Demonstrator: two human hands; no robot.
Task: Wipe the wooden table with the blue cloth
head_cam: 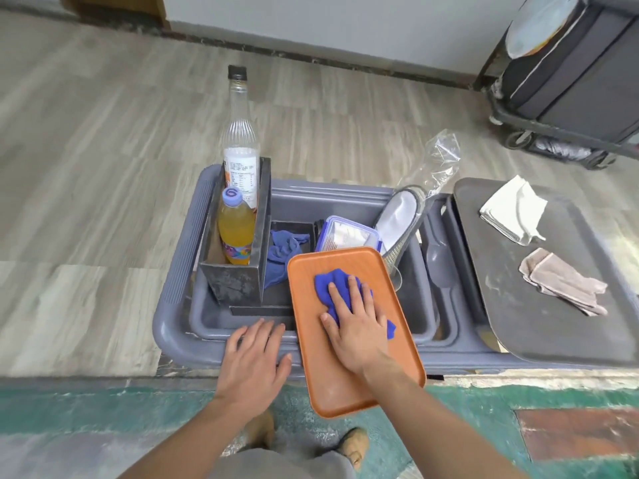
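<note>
An orange wood-look tray lies across the front rim of a grey plastic tub, tilted toward me. A bright blue cloth is bunched on the tray's upper half. My right hand lies flat on the cloth, fingers spread, pressing it against the tray. My left hand rests open on the tub's front rim, just left of the tray, holding nothing.
Inside the tub stand a dark metal caddy with a clear bottle and an orange drink bottle, a second blue rag and a lidded plastic box. A grey tray with two folded cloths sits right. A wheeled cart stands far right.
</note>
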